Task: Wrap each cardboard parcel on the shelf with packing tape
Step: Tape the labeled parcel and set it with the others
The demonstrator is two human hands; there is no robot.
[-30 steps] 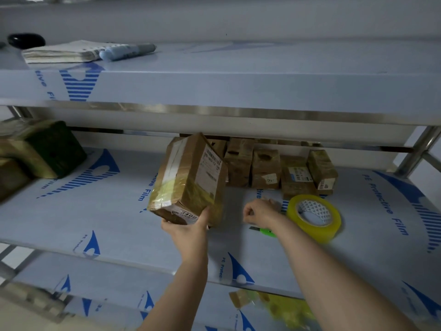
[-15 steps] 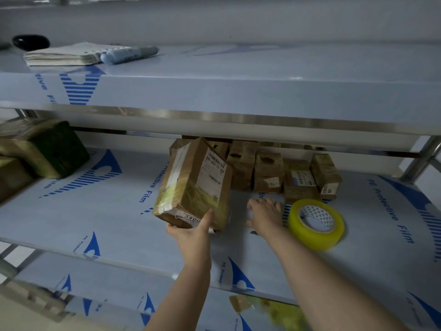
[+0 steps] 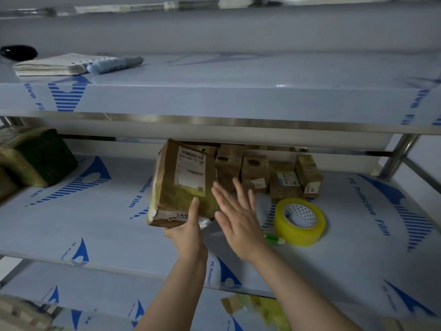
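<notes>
1. Centrally, the parcel (image 3: 183, 185) is over the middle shelf (image 3: 95, 223), near its front half. It stands nearly upright, its long axis running from the near lower edge up to the far top, and the top leans slightly right.
2. Its labelled broad face points toward the viewer and a little right.
3. The left hand (image 3: 188, 232) grasps the parcel's near lower edge, with the thumb lying up the labelled face. Whether the parcel touches the shelf cannot be told.
4. The right hand (image 3: 238, 218) is released, its fingers straight and spread just beside the parcel's right edge.
5. The tape roll (image 3: 300, 222) lies flat to the right, with a green-and-white tool (image 3: 274, 240) touching its near left side. Small parcels (image 3: 262, 173) line the far edge.
6. Half a second ago the right hand rested on the shelf over the tool; now it is raised. The labelled face has turned more toward the viewer.
</notes>
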